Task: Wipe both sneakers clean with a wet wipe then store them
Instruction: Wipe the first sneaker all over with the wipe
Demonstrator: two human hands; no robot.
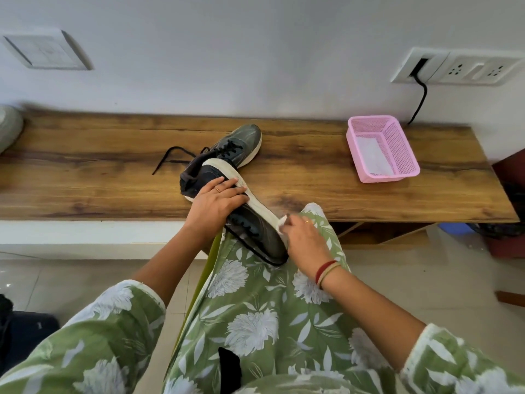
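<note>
Mid-wipe on sneaker number one, resting on the knee.

The left hand (216, 204) is clamped over the held sneaker (250, 231), tipping it sideways so the pale sole edge faces up, which gives the right hand (305, 240) a clear run along it. That hand is pinched around a wet wipe (282, 223); only a white corner shows, so I can't really tell how it's folded. Using the wooden bench (113, 172) as landmark: the second sneaker (241, 143) sits upright on it, just behind the held one, laces trailing. The pink basket (382, 149) is toward the bench's right end, with something white inside, probably wipes.
</note>
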